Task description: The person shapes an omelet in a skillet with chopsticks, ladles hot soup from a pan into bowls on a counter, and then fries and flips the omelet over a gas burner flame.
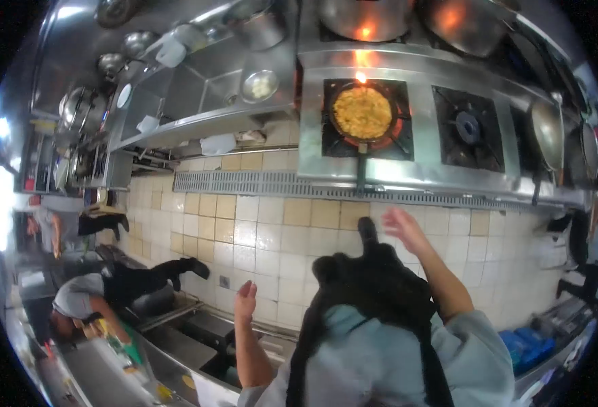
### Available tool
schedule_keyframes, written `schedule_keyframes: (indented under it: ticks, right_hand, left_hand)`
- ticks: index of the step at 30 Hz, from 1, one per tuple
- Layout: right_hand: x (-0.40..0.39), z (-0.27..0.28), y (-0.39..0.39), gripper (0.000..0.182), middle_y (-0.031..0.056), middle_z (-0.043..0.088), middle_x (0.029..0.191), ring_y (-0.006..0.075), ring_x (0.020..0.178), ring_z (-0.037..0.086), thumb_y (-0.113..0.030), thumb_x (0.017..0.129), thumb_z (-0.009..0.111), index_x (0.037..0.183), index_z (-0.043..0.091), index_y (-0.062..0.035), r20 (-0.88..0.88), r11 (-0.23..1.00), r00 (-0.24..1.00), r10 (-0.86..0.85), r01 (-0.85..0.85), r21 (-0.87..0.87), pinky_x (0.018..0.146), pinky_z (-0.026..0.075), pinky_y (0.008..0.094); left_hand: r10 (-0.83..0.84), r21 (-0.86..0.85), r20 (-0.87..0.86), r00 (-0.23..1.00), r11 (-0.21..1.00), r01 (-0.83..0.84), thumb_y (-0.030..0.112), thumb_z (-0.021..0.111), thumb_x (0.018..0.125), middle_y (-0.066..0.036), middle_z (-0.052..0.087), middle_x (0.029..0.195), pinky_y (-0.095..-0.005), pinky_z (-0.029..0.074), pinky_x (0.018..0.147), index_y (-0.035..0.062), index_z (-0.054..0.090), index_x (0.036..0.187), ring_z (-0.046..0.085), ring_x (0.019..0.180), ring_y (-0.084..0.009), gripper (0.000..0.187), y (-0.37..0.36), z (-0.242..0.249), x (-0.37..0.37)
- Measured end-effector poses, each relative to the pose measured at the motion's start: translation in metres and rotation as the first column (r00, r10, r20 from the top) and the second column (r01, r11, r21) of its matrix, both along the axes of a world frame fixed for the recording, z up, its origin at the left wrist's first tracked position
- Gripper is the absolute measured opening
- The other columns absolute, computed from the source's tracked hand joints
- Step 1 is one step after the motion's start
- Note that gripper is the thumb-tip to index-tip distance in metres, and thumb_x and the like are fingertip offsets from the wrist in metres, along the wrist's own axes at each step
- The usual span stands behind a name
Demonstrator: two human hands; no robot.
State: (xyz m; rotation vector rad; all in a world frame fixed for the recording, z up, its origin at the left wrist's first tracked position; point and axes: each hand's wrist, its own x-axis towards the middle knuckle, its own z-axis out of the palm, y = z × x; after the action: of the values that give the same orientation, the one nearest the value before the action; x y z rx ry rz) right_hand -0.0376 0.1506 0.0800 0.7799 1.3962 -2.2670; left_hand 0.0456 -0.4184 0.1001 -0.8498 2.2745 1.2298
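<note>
On the lit front burner sits a frying pan holding a yellow, omelette-like food (362, 114). Its dark handle (361, 173) points toward me over the stove's front edge. My right hand (402, 229) is in the air just short of the stove, a little right of that handle. Its fingers are stretched and hold nothing. My left hand (246, 300) is raised over the floor on the left, well away from the stove. Nothing shows in it, and its fingers look loosely extended. A flame (360, 77) flares at the pan's far rim.
Right of the pan is an unlit burner (470, 127), then a wok (548, 134). Large pots (367, 19) stand behind. A bowl of pale round items (259, 86) is by the sink (197, 85). A co-worker (85, 298) leans over a counter at lower left.
</note>
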Motion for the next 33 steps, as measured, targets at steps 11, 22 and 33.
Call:
schedule_keyframes:
  ticks: [11, 22, 33]
  right_hand:
    - [-0.128, 0.021, -0.078, 0.032, -0.0021, 0.053, 0.078, 0.0099, 0.06, 0.047, -0.043, 0.101, 0.052, 0.114, 0.057, -0.0138, 0.022, 0.888, 0.96, -0.28, 0.268, -0.374, 0.051, 0.038, 0.0249]
    - [-0.12, 0.037, -0.125, 0.026, -0.0068, 0.037, 0.063, 0.0059, 0.047, 0.03, -0.042, 0.101, 0.053, 0.101, 0.053, -0.016, 0.078, 0.896, 0.911, -0.404, 0.411, -0.166, 0.04, 0.022, 0.0242]
    - [-0.146, 0.041, -0.124, 0.02, -0.0051, 0.044, 0.066, 0.0073, 0.048, 0.034, -0.033, 0.101, 0.055, 0.105, 0.057, -0.0135, 0.129, 0.866, 0.889, -0.44, 0.458, -0.2, 0.041, 0.025, 0.025]
  left_hand:
    - [-0.286, -0.028, 0.033, 0.958, 0.958, 0.287, 0.032, 0.064, 0.095, -0.018, 0.068, 0.115, -0.0347, 0.048, 0.093, 0.0036, 0.056, 0.134, 0.065, 0.104, -0.0247, 0.049, 0.037, -0.023, -0.034]
    - [-0.401, 0.098, 0.02, 0.916, 0.912, 0.397, 0.033, 0.059, 0.095, -0.021, 0.065, 0.122, -0.0362, 0.047, 0.098, 0.0004, 0.061, 0.125, 0.063, 0.113, -0.0309, 0.044, -0.142, -0.084, -0.092]
    - [-0.966, -0.411, 0.039, 0.256, 0.218, 0.885, 0.024, 0.066, 0.091, -0.019, 0.068, 0.109, -0.0336, 0.049, 0.094, -0.0022, 0.063, 0.121, 0.064, 0.109, -0.0287, 0.04, -0.214, -0.085, -0.125]
